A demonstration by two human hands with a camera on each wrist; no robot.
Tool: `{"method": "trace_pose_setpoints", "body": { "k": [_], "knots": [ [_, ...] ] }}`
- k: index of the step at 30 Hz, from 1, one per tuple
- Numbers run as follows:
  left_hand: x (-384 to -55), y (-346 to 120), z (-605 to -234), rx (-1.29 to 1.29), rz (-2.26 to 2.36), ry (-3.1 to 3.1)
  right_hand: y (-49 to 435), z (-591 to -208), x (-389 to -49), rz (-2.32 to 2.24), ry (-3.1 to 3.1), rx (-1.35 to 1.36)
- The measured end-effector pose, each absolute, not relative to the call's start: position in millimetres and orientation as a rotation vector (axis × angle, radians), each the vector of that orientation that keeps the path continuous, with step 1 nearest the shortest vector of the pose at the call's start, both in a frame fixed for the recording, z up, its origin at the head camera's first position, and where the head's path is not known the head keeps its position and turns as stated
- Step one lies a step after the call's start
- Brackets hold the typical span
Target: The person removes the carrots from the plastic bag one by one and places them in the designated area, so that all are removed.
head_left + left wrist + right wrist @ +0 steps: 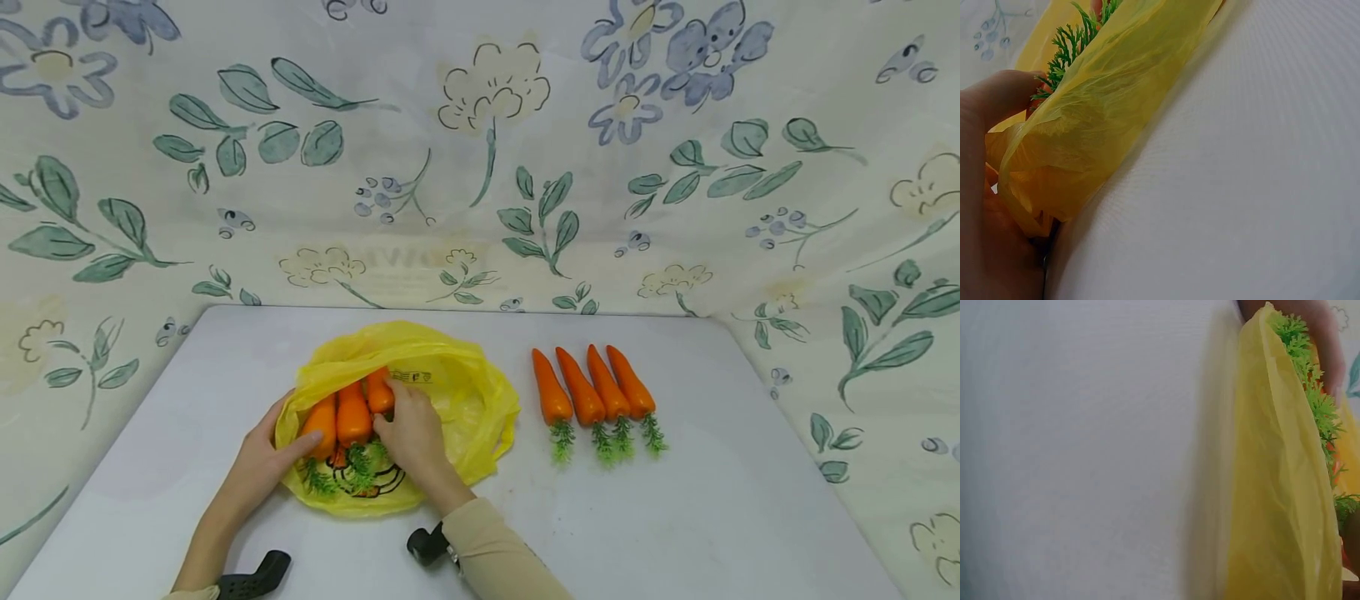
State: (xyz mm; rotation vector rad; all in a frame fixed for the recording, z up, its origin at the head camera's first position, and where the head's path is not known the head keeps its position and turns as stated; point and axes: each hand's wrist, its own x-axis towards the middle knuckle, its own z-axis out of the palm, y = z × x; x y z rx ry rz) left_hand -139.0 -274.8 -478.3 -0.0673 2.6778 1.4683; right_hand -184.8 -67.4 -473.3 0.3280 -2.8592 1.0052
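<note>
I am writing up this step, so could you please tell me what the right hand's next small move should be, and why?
I would probably have the right hand release its carrot and draw back, because that carrot already lies within the open yellow bag beside two others, while four more carrots lie outside on the table.

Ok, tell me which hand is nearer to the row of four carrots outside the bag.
Right. The right hand is inside the yellow bag's opening, left of the four carrots; the left hand is farther, at the bag's left edge.
</note>
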Motion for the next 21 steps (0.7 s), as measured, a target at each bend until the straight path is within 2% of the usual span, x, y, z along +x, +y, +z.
{"method": "trace_pose_setpoints", "body": {
  "k": [9, 16, 21],
  "knots": [
    [-138, -275, -479, -0.059, 1.464, 2.693, -61, -471, -187, 1.155, -2.873, 0.349],
    [-137, -274, -479, -0.059, 1.465, 2.694, -50, -468, -186, 1.543, -2.842, 0.299],
    [-138, -273, -478, -0.070, 1.449, 2.693, -45, -466, -185, 1.615, -2.826, 0.297]
  ]
}}
